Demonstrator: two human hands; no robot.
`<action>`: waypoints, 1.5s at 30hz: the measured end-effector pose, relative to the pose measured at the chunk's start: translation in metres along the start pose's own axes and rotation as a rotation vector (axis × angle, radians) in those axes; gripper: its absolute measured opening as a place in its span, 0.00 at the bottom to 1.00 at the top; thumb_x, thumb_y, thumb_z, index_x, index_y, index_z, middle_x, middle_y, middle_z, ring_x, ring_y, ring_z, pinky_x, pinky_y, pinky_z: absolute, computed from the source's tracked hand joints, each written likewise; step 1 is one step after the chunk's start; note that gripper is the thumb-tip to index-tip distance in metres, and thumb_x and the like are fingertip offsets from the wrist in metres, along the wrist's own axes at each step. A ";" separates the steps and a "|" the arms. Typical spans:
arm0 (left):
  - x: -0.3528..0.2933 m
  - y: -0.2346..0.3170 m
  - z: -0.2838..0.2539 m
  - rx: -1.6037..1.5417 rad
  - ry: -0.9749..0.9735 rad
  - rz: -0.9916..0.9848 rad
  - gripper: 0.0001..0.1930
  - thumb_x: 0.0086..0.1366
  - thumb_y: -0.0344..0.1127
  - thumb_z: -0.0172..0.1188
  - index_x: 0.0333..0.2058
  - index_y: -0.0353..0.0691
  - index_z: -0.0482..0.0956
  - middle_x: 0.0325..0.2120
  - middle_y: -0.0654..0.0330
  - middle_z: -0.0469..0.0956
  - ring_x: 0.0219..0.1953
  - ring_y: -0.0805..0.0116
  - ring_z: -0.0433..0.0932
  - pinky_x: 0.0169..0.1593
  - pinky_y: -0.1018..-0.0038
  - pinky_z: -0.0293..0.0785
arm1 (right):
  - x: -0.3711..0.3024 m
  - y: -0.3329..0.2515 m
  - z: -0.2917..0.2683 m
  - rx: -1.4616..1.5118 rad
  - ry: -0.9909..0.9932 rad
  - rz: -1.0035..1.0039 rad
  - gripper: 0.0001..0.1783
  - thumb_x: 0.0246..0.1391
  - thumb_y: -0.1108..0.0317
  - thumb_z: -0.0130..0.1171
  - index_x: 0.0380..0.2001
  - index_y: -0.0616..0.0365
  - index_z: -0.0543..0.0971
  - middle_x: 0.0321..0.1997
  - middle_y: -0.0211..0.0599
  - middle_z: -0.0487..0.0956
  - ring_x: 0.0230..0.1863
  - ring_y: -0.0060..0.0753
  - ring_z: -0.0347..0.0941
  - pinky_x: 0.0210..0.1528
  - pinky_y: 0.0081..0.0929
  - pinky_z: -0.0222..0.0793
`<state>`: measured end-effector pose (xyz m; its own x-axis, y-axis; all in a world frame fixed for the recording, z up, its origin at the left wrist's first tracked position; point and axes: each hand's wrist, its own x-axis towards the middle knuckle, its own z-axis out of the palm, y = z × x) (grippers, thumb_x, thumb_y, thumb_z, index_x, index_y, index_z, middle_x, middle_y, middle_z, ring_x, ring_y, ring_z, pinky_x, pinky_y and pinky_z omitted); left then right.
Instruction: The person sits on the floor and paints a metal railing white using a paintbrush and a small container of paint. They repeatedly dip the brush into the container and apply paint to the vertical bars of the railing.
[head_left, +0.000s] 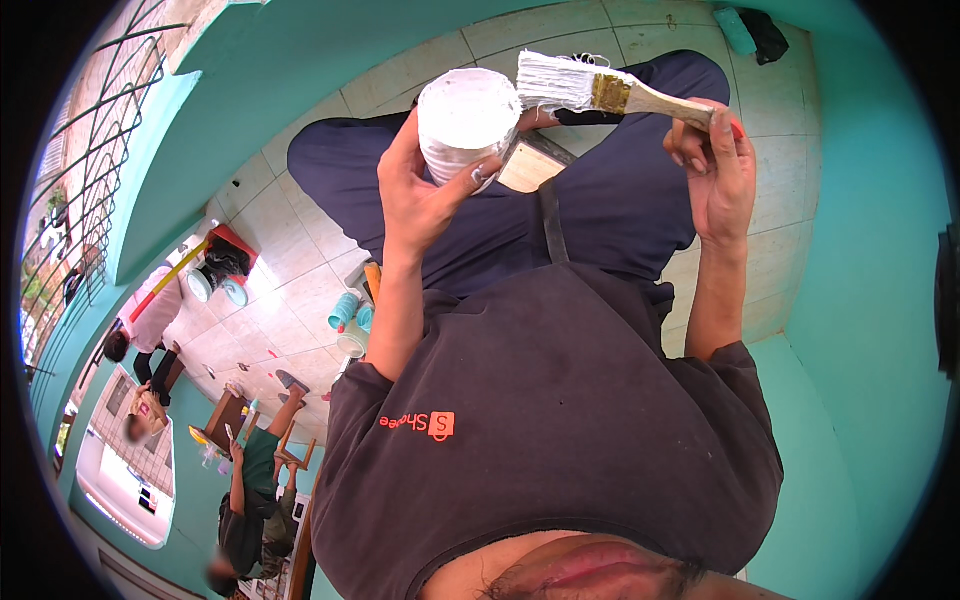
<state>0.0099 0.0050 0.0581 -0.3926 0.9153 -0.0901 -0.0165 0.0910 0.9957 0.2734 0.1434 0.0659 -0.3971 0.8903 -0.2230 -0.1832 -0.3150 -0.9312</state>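
Note:
My left hand [425,205] is wrapped round a white-coated cylinder [468,112] with a ridged side. Its pale round end faces me, and white smears show on my thumb. On the right, my right hand [724,180] grips the handle end of a wide paintbrush [612,93] between thumb and fingers. The brush lies nearly level, its white-loaded bristles pointing left, close beside the cylinder's upper edge. Whether bristles and cylinder touch, I cannot tell. Below them, between my crossed legs, a pale flat-topped block [534,166] is partly hidden.
Turquoise cups [345,310] and a clear container stand by my left elbow. Farther left lie a red dustpan [232,245] and dark items on the tiled floor. Other people sit beyond, near a wooden table [226,420]. A turquoise wall [850,330] rises at my right.

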 end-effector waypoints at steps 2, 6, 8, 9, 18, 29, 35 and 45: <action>-0.002 0.002 -0.001 -0.015 0.012 -0.011 0.32 0.51 0.30 0.76 0.54 0.29 0.74 0.45 0.55 0.81 0.48 0.68 0.80 0.54 0.72 0.73 | 0.000 0.000 0.001 -0.004 0.001 0.009 0.22 0.71 0.53 0.50 0.43 0.64 0.80 0.18 0.23 0.61 0.26 0.23 0.61 0.33 0.24 0.57; 0.000 0.002 -0.004 -0.047 0.012 -0.015 0.31 0.51 0.29 0.76 0.54 0.29 0.74 0.45 0.55 0.81 0.48 0.68 0.80 0.53 0.73 0.74 | 0.002 0.001 0.000 0.005 0.011 0.004 0.22 0.71 0.53 0.50 0.43 0.64 0.80 0.19 0.24 0.61 0.26 0.23 0.61 0.33 0.24 0.56; 0.000 0.003 -0.004 -0.026 0.013 -0.011 0.31 0.51 0.29 0.76 0.54 0.29 0.75 0.45 0.56 0.82 0.48 0.69 0.80 0.53 0.73 0.74 | 0.003 0.002 -0.002 0.011 0.012 0.002 0.23 0.71 0.52 0.49 0.43 0.64 0.80 0.19 0.24 0.61 0.26 0.23 0.61 0.33 0.24 0.56; 0.000 0.003 -0.004 -0.015 0.015 -0.009 0.31 0.51 0.29 0.76 0.54 0.30 0.75 0.44 0.56 0.82 0.47 0.69 0.80 0.53 0.73 0.74 | 0.003 0.001 -0.002 0.024 0.013 0.004 0.23 0.71 0.52 0.49 0.43 0.64 0.80 0.19 0.24 0.61 0.26 0.23 0.61 0.33 0.24 0.56; 0.003 -0.010 -0.002 0.225 -0.051 0.058 0.33 0.48 0.28 0.77 0.55 0.30 0.76 0.47 0.51 0.83 0.48 0.64 0.82 0.54 0.69 0.75 | 0.004 -0.010 -0.004 0.070 -0.014 -0.045 0.23 0.71 0.53 0.48 0.44 0.64 0.80 0.20 0.25 0.61 0.26 0.24 0.60 0.33 0.25 0.56; 0.001 -0.022 -0.005 0.204 -0.153 0.087 0.35 0.45 0.29 0.78 0.54 0.30 0.77 0.49 0.50 0.82 0.50 0.62 0.81 0.56 0.68 0.74 | -0.007 -0.046 0.017 -0.506 -0.318 -0.503 0.23 0.62 0.53 0.61 0.35 0.69 0.83 0.24 0.30 0.75 0.25 0.23 0.61 0.27 0.23 0.54; 0.003 -0.021 -0.005 0.155 -0.238 0.084 0.36 0.41 0.29 0.76 0.53 0.30 0.77 0.49 0.50 0.82 0.51 0.59 0.81 0.57 0.68 0.73 | 0.013 -0.074 0.027 -0.709 -0.555 -0.617 0.18 0.54 0.58 0.67 0.35 0.66 0.83 0.25 0.34 0.77 0.25 0.30 0.64 0.28 0.28 0.58; -0.001 -0.016 -0.002 0.088 -0.362 0.096 0.36 0.39 0.31 0.76 0.51 0.30 0.79 0.48 0.50 0.82 0.49 0.58 0.81 0.55 0.67 0.74 | 0.037 -0.092 0.082 -0.920 -0.871 -0.689 0.20 0.43 0.60 0.71 0.29 0.69 0.81 0.23 0.37 0.70 0.26 0.32 0.61 0.27 0.29 0.54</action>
<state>0.0085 0.0012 0.0421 -0.0380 0.9992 -0.0141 0.0897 0.0175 0.9958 0.2017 0.1783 0.1674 -0.9441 0.1894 0.2699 -0.0602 0.7060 -0.7057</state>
